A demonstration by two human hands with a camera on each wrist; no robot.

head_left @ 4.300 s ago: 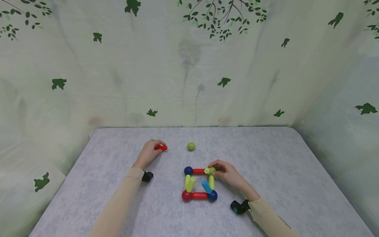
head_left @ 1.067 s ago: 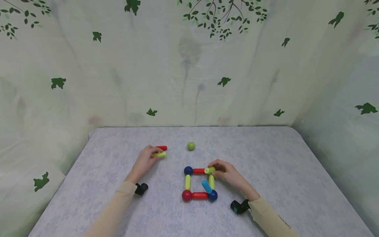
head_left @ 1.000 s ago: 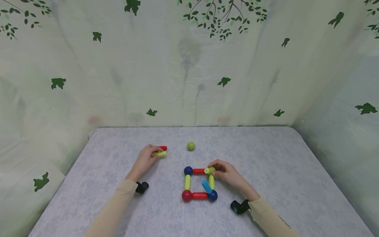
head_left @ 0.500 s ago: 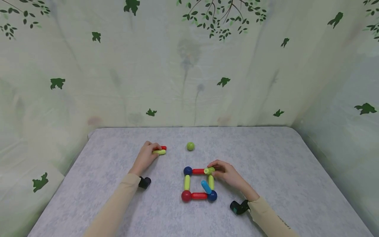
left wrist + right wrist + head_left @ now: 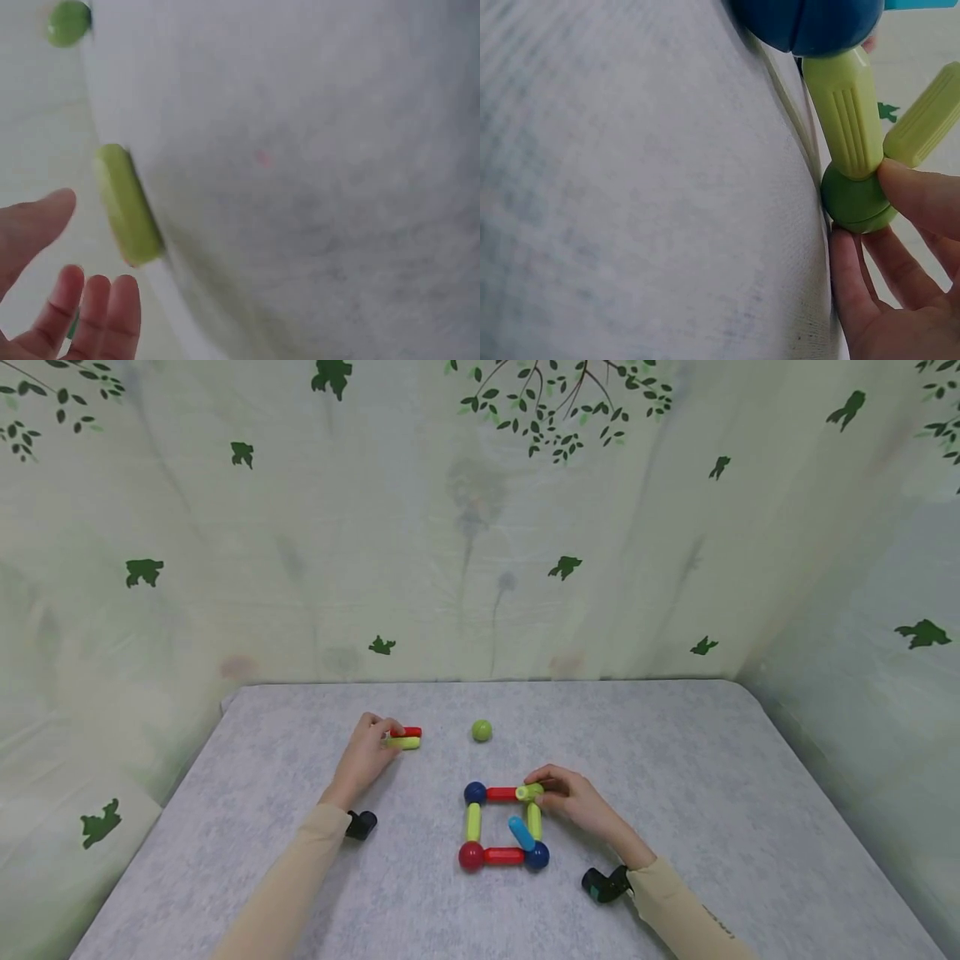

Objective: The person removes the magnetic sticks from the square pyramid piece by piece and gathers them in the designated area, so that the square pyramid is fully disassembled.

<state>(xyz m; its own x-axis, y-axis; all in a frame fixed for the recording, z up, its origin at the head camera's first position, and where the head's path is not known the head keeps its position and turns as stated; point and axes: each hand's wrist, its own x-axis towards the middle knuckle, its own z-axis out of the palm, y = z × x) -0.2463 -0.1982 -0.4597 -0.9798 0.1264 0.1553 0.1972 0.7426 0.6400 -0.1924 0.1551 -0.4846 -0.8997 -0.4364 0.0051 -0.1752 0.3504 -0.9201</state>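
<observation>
At the far left of the table in the head view, my left hand [image 5: 362,760] is beside a yellow-green magnetic rod [image 5: 407,743] and a red rod [image 5: 408,732], which lie side by side. The left wrist view has its thumb and fingers spread apart, close to the rod but not around it. My right hand [image 5: 576,800] pinches a green ball [image 5: 859,196] between thumb and fingers. That ball forms the far right corner of a square of rods and balls. One yellow-green rod [image 5: 924,118] sticks up from it.
The square's other corners are a blue ball [image 5: 475,792], a red ball [image 5: 471,857] and another blue ball [image 5: 536,856], bearing a slanting light-blue rod [image 5: 521,832]. A loose green ball [image 5: 482,731] lies farther back. A leaf-patterned curtain [image 5: 480,568] stands behind the table.
The left hand has taken the slanting yellow-green rod off the red ball, laid it beside the red rod it placed earlier, and let go. The right hand has stayed on the green corner ball.
</observation>
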